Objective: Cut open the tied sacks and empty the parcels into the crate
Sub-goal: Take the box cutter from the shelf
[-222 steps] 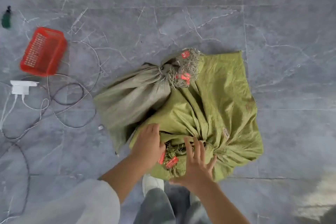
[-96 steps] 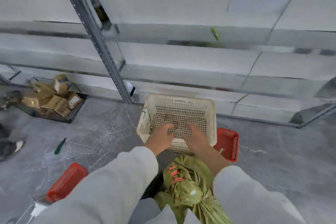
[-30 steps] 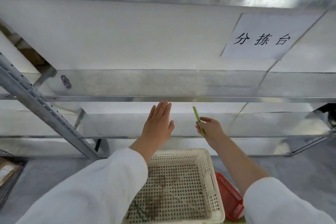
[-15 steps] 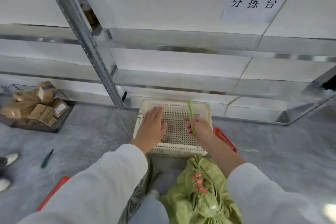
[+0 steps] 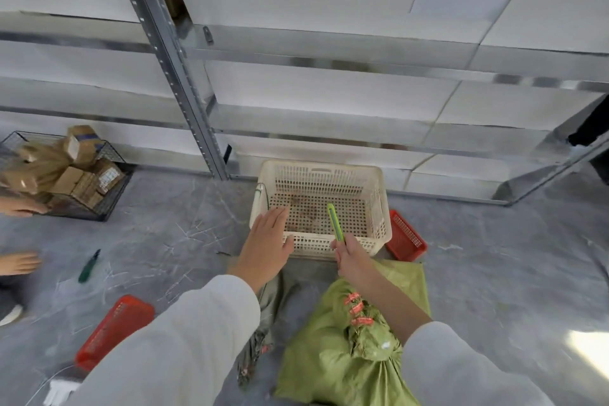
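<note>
The right hand [image 5: 354, 260] grips a green cutter [image 5: 335, 222] in curled fingers, its tip raised over the cream crate [image 5: 384, 227] on the floor [image 5: 494, 273]. The left hand [image 5: 265, 245] hovers with straight fingers at the crate's near left corner. The green sack [image 5: 333, 362], tied, lies on the floor just before the crate.

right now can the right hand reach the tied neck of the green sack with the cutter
Probably yes. The right hand grips the green cutter by the crate, and the tied neck of the green sack lies just below that forearm with nothing between them.
</note>
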Tool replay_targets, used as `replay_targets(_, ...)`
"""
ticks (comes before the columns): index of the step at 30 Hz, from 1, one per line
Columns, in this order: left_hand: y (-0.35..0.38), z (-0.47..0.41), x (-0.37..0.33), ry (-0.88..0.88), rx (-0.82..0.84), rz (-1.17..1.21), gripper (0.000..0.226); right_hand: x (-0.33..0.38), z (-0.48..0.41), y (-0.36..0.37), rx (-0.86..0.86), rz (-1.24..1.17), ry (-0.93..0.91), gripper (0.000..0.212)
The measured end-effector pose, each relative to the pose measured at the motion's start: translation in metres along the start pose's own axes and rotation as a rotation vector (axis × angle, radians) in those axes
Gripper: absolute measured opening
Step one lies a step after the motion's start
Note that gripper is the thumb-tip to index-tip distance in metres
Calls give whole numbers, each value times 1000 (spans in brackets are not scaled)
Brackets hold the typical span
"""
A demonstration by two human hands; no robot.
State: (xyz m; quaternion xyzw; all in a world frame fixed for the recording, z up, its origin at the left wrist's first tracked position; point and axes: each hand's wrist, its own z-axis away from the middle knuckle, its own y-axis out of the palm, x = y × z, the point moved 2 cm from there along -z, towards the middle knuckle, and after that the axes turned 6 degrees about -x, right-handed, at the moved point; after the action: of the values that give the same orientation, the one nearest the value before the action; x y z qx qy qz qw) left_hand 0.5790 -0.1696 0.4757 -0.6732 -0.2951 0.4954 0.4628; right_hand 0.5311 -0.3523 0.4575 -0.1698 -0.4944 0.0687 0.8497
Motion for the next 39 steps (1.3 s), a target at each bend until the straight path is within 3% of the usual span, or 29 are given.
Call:
replay_targets(6,39,44,89,35,140,-87,58,-35,10,76,-100,48,25,24)
replay_targets(13,115,87,177,-5,333,-241,68,-95,-21,132,-110,103,-125,30)
replay_targets(18,215,116,226,-45,459,-223,87,-195,-79,172,-101,41,-113,32)
replay_targets(25,364,155,295,44,495,-212,113,-358,-145,265,73,76,42,32)
replay_targets(28,419,156,324,182,416,-339,123,-395,-167,302,147,122,23,30)
replay_targets(30,456,157,344,258,380,-341,103,-404,-183,322,156,72,12,31)
replay_targets(33,498,137,353,363,256,-307,74,-409,-211,341,147,-193,78,32)
replay_targets(36,510,96,354,370,92,-162,74,-404,-245,336,118,-341,67,34)
replay_targets(39,505,70,346,367,-24,128,61,-398,-278,321,39,-370,33,40)
